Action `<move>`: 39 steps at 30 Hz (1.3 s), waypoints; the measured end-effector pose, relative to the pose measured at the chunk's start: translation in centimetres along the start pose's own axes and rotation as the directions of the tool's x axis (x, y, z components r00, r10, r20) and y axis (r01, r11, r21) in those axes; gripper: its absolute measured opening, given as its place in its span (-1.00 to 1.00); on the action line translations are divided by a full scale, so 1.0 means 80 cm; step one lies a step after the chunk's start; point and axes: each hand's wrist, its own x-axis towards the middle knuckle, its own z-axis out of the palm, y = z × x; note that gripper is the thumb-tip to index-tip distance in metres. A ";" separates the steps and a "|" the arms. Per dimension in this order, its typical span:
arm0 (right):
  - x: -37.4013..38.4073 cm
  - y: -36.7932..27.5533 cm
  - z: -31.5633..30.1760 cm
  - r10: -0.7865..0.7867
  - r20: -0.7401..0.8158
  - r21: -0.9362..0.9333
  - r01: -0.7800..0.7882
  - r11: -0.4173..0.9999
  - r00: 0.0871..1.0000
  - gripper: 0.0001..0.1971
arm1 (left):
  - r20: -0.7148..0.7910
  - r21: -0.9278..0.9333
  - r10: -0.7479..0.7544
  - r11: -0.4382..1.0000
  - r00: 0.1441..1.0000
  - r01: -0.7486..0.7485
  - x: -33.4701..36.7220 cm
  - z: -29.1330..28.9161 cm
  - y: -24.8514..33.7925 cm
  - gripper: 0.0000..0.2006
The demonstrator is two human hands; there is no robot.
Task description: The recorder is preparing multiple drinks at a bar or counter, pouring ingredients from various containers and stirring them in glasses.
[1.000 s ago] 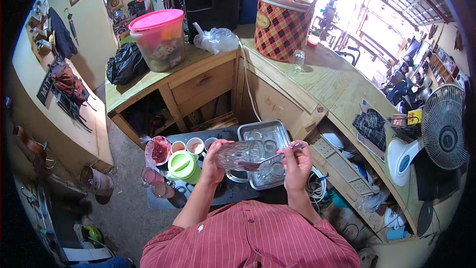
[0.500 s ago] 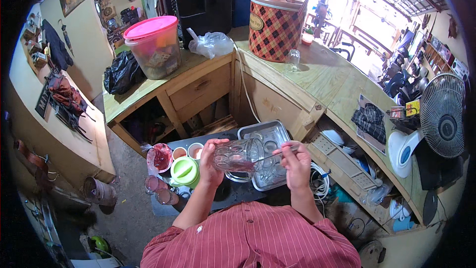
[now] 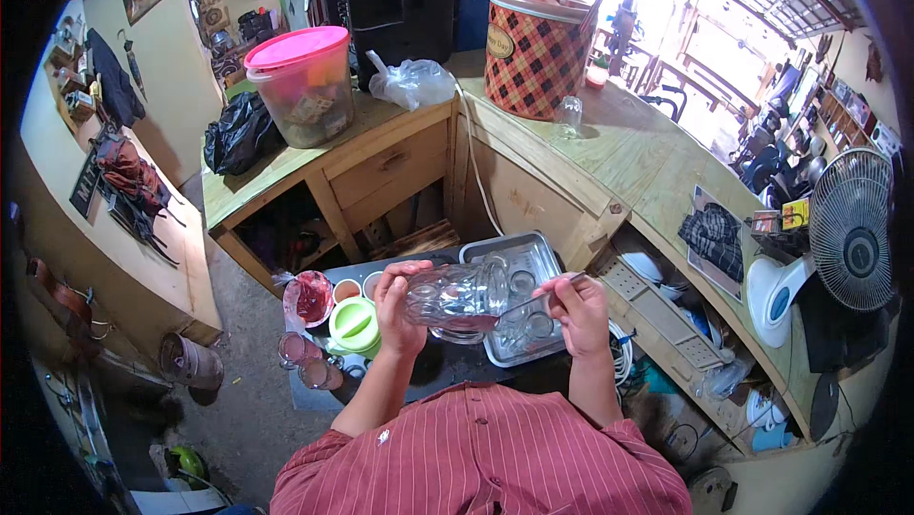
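Observation:
My left hand point(image 3: 398, 310) is wrapped round a large clear glass vessel point(image 3: 449, 294), tipped on its side with its mouth to the right. A little reddish liquid seems to lie along its lower side. Pinched in my right hand point(image 3: 576, 313) is a thin metal spoon point(image 3: 535, 302), its far end at the vessel's mouth; the tip is hard to make out. Behind and below, a metal tray point(image 3: 547, 247) holds several clear glasses. Left of my left hand stand a green-lidded jug point(image 3: 355, 325) and a bag of red contents point(image 3: 308, 300).
Two glasses with pinkish contents point(image 3: 321, 374) stand on the dark low table point(image 3: 447, 377). On the wooden counter point(image 3: 624, 148) are a plaid cooler point(image 3: 536, 58), an upturned glass point(image 3: 568, 117) and a white fan point(image 3: 852, 239). A pink-lidded tub point(image 3: 303, 87) stands far left.
My right hand and the spoon have shifted slightly right, with the spoon drawn a little out of the glass vessel. My left hand keeps its hold. The whole view has moved slightly.

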 end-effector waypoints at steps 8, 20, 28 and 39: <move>0.009 -0.012 -0.003 -0.035 0.076 0.032 0.032 0.999 0.996 -0.77 | 0.006 0.023 0.106 0.994 0.994 -0.106 -0.001 0.006 0.012 -0.78; -0.005 0.005 0.044 0.297 0.296 0.051 -0.325 0.944 0.908 -0.73 | -0.060 0.052 0.291 0.956 0.955 -0.288 -0.002 0.007 0.022 -0.83; -0.002 0.013 0.052 -0.218 0.325 -0.172 0.284 0.943 0.920 -0.59 | -0.188 0.043 0.154 0.988 0.970 -0.148 -0.006 0.012 0.025 -0.78; -0.001 -0.042 0.046 -0.473 0.393 -0.398 0.609 0.686 0.789 -0.73 | -0.285 -0.112 -0.039 0.994 0.958 0.008 -0.009 -0.008 0.025 -0.74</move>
